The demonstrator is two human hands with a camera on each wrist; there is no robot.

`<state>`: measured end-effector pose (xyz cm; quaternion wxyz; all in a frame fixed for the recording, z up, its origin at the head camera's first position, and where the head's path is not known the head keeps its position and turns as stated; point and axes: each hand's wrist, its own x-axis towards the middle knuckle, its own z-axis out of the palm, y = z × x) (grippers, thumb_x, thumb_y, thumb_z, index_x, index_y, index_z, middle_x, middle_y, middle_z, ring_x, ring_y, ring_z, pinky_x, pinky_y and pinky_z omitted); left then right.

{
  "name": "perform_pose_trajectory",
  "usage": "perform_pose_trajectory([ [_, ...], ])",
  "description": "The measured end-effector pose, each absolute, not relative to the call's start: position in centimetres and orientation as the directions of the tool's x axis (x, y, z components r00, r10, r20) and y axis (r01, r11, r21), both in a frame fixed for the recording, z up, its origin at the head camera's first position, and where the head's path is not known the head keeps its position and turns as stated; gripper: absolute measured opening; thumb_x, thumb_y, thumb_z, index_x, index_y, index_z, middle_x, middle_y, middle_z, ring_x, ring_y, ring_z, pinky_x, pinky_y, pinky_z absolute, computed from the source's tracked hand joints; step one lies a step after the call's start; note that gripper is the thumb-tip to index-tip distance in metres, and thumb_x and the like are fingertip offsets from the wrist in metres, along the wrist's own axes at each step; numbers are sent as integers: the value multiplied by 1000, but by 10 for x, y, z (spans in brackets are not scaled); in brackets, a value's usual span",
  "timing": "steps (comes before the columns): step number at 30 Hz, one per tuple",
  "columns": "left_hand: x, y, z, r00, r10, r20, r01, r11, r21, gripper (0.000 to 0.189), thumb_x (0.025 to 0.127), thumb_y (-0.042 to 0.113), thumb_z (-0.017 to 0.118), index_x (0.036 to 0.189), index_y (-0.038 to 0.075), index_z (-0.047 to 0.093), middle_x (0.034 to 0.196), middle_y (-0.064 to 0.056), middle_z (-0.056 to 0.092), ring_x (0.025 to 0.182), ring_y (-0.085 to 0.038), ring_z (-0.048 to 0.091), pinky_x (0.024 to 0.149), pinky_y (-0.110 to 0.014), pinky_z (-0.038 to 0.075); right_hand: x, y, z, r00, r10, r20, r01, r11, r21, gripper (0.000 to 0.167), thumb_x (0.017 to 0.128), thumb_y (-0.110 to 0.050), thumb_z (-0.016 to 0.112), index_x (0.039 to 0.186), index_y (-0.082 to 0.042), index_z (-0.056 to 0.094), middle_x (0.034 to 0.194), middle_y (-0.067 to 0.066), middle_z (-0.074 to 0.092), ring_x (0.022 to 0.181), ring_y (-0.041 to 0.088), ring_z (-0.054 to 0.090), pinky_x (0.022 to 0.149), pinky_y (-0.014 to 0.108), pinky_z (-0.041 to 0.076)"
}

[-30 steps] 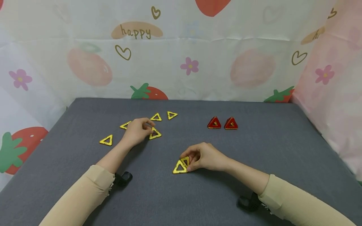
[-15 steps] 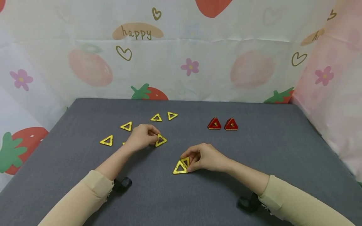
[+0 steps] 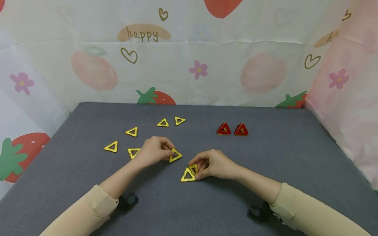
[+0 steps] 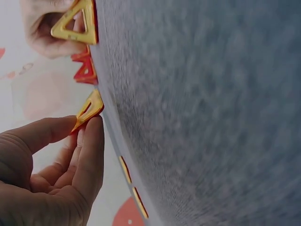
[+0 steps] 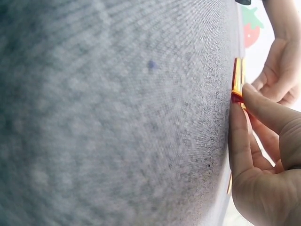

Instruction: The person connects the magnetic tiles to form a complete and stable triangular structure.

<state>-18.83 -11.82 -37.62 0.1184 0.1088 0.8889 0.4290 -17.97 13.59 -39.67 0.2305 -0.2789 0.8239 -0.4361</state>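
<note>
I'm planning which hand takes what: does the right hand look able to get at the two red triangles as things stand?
Probably yes, once it lets go: the right hand pinches a yellow triangle, but nothing visible stands between that hand and the red triangles farther back.

Soft light, wrist-view tabletop [image 4: 211,117] apparently blurry

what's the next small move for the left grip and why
Probably ease the lone yellow triangle in the left grip toward the right grip, to meet the pair of yellow triangles there. The left grip pinches one piece, a visible gap separates it from the pair, and the right grip seems to steady that pair.
</note>
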Motion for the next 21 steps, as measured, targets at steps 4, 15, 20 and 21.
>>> perform_pose_trajectory([
  [4, -182, -114, -377, -948, 295, -118, 96, 619, 779, 12, 87, 11, 70, 96, 4, 72, 86, -11, 77, 69, -13, 72, 66, -29, 59, -179, 136, -396, -737, -661, -140, -258, 467, -846, 39, 79, -14, 82, 116, -13, 72, 86, 6, 73, 75, 8, 69, 66, 22, 55],
  [15, -166, -102, -375, -945, 309, -107, 128, 653, 747, 7, 84, 9, 73, 90, 5, 73, 76, -6, 76, 61, -9, 67, 57, -24, 52, -179, 136, -396, -735, -663, -141, -262, 469, -843, 38, 80, -15, 82, 117, -13, 72, 85, 7, 72, 75, 8, 69, 67, 22, 55],
  [20, -161, -97, -374, -945, 307, -114, 128, 668, 733, 5, 84, 8, 73, 88, 5, 72, 76, -5, 76, 60, -7, 66, 56, -23, 50, -179, 136, -396, -737, -662, -138, -267, 472, -840, 38, 79, -14, 82, 116, -13, 72, 84, 6, 72, 75, 8, 69, 66, 22, 54],
  [21, -161, -97, -373, -945, 307, -116, 128, 669, 732, 5, 84, 8, 73, 88, 6, 72, 76, -5, 76, 60, -7, 66, 56, -23, 50, -179, 136, -396, -737, -662, -137, -268, 472, -840, 38, 79, -14, 82, 116, -13, 72, 84, 6, 72, 75, 8, 69, 66, 22, 54],
])
